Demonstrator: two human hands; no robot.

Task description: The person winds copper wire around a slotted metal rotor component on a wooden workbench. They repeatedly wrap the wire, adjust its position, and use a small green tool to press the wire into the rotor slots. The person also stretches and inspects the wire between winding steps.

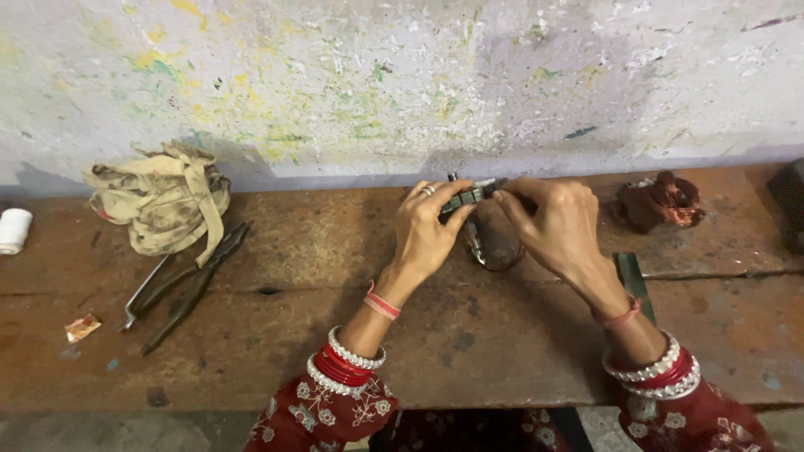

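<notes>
Both hands (left (427,230), right (557,226)) pinch a grey metal piece (466,197).

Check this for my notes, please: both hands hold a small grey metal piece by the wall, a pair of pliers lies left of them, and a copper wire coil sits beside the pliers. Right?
Not quite. The head view shows the copper wire coil at the far right of the bench, beyond the right hand, not beside the pliers. Beside the pliers lies a crumpled dirty cloth. The rest holds: the left hand and right hand hold the small grey metal piece by the wall.

Dim, warm indoor light, soft shadows along the wall (402,84) base, slight wide-angle bending at edges, mild softness throughout
</notes>
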